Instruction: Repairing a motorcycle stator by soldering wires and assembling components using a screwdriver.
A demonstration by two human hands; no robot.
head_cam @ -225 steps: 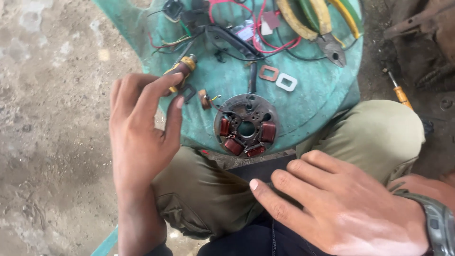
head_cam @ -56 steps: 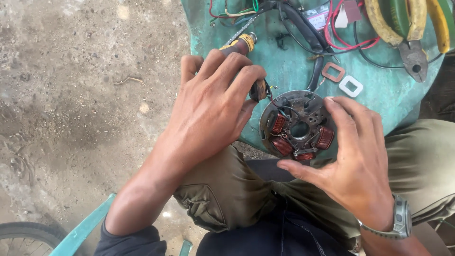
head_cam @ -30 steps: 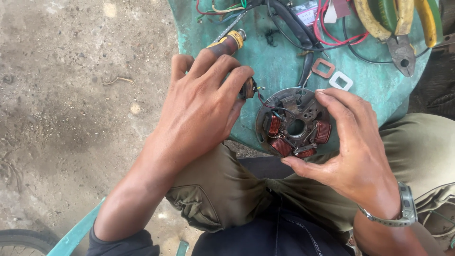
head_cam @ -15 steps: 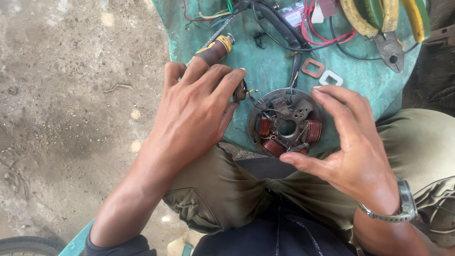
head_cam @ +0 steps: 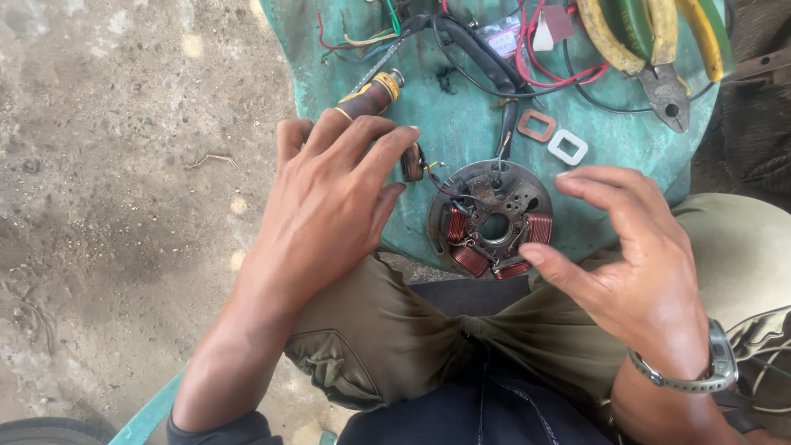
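A round metal stator plate [head_cam: 490, 218] with copper coils lies at the near edge of a green round stool top [head_cam: 461, 124], just above my knees. My right hand [head_cam: 634, 272] curls around its right side, the thumb tip at the rim and the fingers spread and lifted above it. My left hand [head_cam: 321, 214] rests flat to the left of the plate. Its fingertips touch a small brown part [head_cam: 412, 162] wired to the plate. A screwdriver handle [head_cam: 371, 95], brown and yellow, sticks out beyond the fingers.
Yellow-handled pliers [head_cam: 651, 49], red wires [head_cam: 544, 74], a black cable [head_cam: 486, 62] and two small rectangular rings, brown [head_cam: 538, 125] and white [head_cam: 568, 147], crowd the far part of the stool top. Bare concrete ground [head_cam: 124, 165] lies to the left. A watch [head_cam: 709, 363] is on my right wrist.
My right hand has loosened from the stator plate, fingers lifting off and drawing back to the right. My left hand has stayed by the small brown part.
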